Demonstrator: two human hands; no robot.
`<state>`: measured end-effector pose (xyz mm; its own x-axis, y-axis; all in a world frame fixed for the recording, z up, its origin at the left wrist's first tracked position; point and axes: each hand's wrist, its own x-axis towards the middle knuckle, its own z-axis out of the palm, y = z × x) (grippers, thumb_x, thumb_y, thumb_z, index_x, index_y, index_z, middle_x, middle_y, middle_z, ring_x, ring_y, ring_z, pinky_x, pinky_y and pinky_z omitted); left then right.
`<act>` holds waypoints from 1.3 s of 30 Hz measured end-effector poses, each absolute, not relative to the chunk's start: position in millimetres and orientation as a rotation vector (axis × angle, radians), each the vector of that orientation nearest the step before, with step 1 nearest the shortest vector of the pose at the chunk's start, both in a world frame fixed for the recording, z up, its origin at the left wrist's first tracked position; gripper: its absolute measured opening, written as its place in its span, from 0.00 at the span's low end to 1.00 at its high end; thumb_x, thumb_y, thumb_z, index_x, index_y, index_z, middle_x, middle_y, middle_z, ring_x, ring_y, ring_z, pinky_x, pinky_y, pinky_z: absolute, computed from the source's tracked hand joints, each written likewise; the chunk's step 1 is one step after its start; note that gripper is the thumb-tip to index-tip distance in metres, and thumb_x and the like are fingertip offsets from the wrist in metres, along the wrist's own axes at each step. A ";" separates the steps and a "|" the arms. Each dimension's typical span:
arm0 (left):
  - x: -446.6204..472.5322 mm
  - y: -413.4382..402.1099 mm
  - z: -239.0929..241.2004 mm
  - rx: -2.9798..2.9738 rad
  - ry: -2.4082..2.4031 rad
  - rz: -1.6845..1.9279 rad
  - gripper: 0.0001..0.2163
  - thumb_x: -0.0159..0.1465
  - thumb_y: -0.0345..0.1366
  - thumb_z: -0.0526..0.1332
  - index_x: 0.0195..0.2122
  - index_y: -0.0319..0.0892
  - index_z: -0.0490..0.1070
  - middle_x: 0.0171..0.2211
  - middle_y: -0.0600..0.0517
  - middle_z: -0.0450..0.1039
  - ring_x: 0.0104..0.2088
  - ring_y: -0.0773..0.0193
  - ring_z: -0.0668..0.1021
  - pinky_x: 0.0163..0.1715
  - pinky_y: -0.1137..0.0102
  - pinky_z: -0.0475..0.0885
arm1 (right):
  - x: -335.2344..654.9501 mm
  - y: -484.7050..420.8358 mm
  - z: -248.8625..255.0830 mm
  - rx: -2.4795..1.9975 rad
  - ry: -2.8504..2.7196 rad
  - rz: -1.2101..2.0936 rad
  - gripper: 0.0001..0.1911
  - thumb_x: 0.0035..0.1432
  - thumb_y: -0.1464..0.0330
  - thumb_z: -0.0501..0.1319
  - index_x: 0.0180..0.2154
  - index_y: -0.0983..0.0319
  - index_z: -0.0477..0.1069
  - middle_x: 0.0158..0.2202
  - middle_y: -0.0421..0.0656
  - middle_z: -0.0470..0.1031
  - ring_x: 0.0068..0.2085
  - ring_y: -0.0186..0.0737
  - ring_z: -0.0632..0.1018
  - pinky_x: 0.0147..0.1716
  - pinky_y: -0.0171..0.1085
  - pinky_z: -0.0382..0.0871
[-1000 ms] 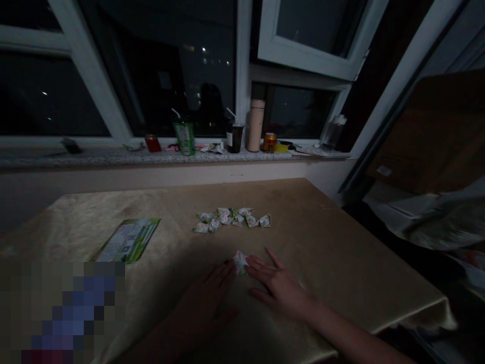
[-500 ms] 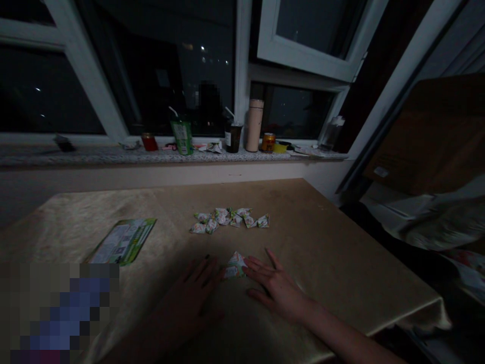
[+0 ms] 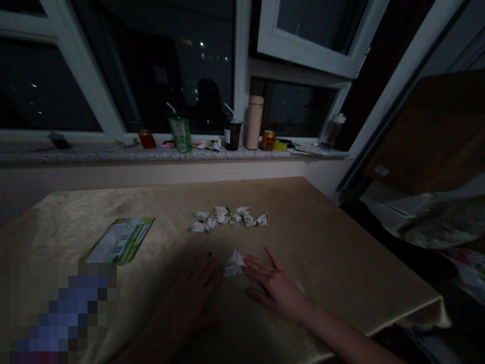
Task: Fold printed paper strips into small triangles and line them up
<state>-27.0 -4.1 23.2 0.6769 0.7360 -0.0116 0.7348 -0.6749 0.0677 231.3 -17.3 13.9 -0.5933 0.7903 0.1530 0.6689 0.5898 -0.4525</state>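
Along the speckled grey stone window sill (image 3: 129, 153), we are seeing seven containers standing in a row: a red-bodied jar (image 3: 147, 139), a green printed cup (image 3: 181, 134) with a white straw, a dark translucent cup (image 3: 234, 136) with a white label and a straw, a tall pale-pink cylindrical flask (image 3: 254, 124), an amber jar (image 3: 268, 140), a low yellow tub (image 3: 280, 146) and a clear bottle (image 3: 333, 131) with a whitish cap. The dim light is leaving us unable to tell their contents. A large brown cardboard box (image 3: 428, 131) is standing at the far right.

On the desk (image 3: 326, 242), covered in glossy tan cloth, we are counting one white-and-green printed folded packet (image 3: 235, 264) with a pointed top, lying between our two hands. The right hand (image 3: 278, 288) is resting palm down, its fingertips touching the packet's right edge. The left hand (image 3: 193, 290) is lying palm down at the left edge, fingers spread. We are holding the hands apart, neither gripping. Beyond them, about eight small pointed printed packets (image 3: 223, 215) are lying in a cluster; overlap is preventing an exact count. One flat green-and-white printed pouch (image 3: 121, 240) is lying at the left.

Shadow is obscuring the left hand, so its contact with the packet is remaining unclear. A pixelated patch is covering the lower left corner, and the picture's edge is cutting off the box.
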 end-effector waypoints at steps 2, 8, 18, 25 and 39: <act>-28.2 -4.8 22.4 2.806 1.248 0.026 0.32 0.57 0.54 0.63 0.60 0.44 0.63 0.62 0.41 0.57 0.62 0.43 0.59 0.59 0.47 0.52 | 231.1 -17.6 14.0 -1.186 -2.480 0.497 0.25 0.65 0.58 0.53 0.61 0.56 0.57 0.62 0.45 0.60 0.62 0.43 0.61 0.64 0.56 0.30; -29.8 -5.6 20.6 2.841 1.229 0.021 0.34 0.56 0.55 0.63 0.60 0.43 0.63 0.62 0.40 0.57 0.61 0.43 0.60 0.59 0.47 0.52 | 231.2 -17.0 12.9 -1.168 -2.488 0.471 0.25 0.65 0.59 0.53 0.62 0.55 0.56 0.62 0.45 0.60 0.62 0.43 0.61 0.64 0.56 0.32; -6.0 14.7 8.5 2.776 1.335 0.379 0.20 0.70 0.37 0.47 0.62 0.40 0.56 0.61 0.45 0.60 0.61 0.54 0.63 0.60 0.54 0.55 | 232.5 -17.4 12.9 -1.154 -2.537 0.528 0.27 0.66 0.58 0.50 0.63 0.57 0.52 0.65 0.44 0.54 0.64 0.44 0.57 0.65 0.54 0.31; -3.1 25.8 -11.6 2.726 1.258 0.381 0.20 0.70 0.30 0.45 0.62 0.40 0.54 0.61 0.46 0.61 0.61 0.59 0.62 0.61 0.55 0.53 | 232.4 -17.5 10.2 -1.112 -2.560 0.478 0.27 0.66 0.60 0.51 0.63 0.57 0.52 0.64 0.44 0.55 0.64 0.43 0.58 0.65 0.55 0.31; -9.1 28.3 -8.2 2.375 1.159 0.608 0.19 0.65 0.30 0.53 0.57 0.46 0.64 0.57 0.51 0.67 0.57 0.60 0.68 0.61 0.59 0.54 | 230.1 -18.2 11.1 -1.092 -2.523 0.460 0.25 0.64 0.65 0.53 0.62 0.58 0.55 0.63 0.45 0.59 0.63 0.45 0.60 0.64 0.56 0.35</act>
